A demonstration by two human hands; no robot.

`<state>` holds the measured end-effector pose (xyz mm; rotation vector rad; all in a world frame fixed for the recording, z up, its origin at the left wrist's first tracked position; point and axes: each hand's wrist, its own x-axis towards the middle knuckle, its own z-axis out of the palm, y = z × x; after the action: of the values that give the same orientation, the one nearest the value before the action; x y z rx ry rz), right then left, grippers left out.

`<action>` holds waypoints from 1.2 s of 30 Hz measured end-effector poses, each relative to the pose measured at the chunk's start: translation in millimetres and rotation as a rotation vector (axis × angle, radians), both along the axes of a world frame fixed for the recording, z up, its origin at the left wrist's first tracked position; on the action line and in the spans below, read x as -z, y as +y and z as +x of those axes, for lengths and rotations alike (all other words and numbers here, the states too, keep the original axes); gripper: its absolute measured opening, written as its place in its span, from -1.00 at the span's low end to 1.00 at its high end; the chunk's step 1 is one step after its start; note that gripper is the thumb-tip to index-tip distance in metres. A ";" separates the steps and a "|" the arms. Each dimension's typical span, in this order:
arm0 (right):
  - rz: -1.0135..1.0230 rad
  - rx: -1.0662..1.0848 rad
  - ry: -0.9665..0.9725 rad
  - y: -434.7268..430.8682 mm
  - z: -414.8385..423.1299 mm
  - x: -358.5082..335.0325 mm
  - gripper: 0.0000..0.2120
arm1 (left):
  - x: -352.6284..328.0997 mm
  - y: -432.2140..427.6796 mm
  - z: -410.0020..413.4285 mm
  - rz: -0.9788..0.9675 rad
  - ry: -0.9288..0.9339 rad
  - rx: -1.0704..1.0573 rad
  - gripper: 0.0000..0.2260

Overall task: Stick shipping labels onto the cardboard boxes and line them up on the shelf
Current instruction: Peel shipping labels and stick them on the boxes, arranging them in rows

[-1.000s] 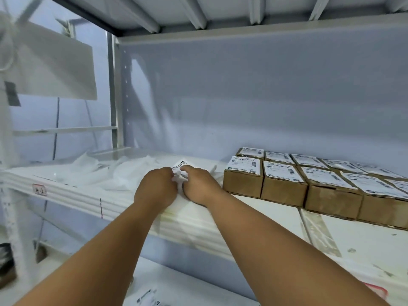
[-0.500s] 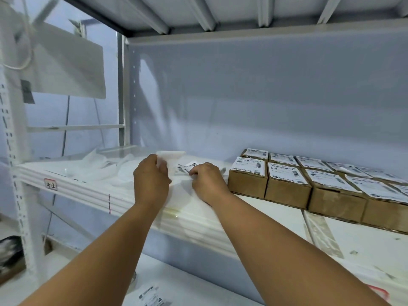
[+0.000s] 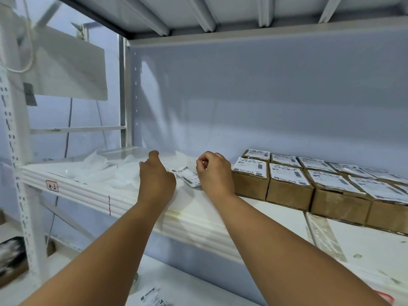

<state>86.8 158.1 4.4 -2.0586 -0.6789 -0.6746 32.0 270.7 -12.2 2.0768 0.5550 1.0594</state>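
Shipping label (image 3: 187, 176) lies mid-frame on shelf (image 3: 123, 200) between my hands; left hand (image 3: 155, 181) fingers curled loosely, right hand (image 3: 215, 173) fingers curled, grip unclear; labelled cardboard boxes (image 3: 289, 184) at right.

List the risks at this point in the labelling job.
1. The loose label lies between the left hand and right hand on crumpled white backing sheets; if its adhesive is exposed, it may stick or crease there.
2. That litter covers the shelf left of the labelled boxes, likely hindering a straight row.
3. Another label lies below, easily overlooked.
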 end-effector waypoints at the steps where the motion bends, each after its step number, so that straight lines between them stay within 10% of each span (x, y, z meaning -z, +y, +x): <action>1: 0.020 -0.002 -0.007 0.2 0.2 -0.4 -0.87 | 1.3 0.0 1.6 0.062 0.057 -0.028 -0.49; 15: 0.127 -0.066 -0.030 -8.5 -23.7 -8.1 -0.88 | 7.3 -5.2 7.7 0.478 0.541 -0.088 -0.69; 21: 0.156 -0.064 -0.044 -33.6 -36.4 -12.7 -0.94 | 6.0 -3.7 5.6 0.625 0.231 -0.095 -0.63; 24: 0.153 -0.048 -0.037 -61.6 -47.4 -19.3 -0.85 | 0.1 -18.2 -7.5 0.400 -0.032 0.087 -0.77; 29: 0.142 -0.006 0.011 -105.0 -66.7 -26.2 -0.72 | -29.5 -91.2 -36.7 -0.575 -0.300 0.671 -0.82; 36: 0.161 0.009 -0.029 -156.0 -98.9 -35.5 -0.80 | -46.4 -173.0 -53.5 -0.840 -0.311 0.772 -0.82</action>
<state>-12.1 2.0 39.9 -1.9085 -0.6114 -0.7412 -21.5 97.7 34.2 1.1662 -0.0102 0.5191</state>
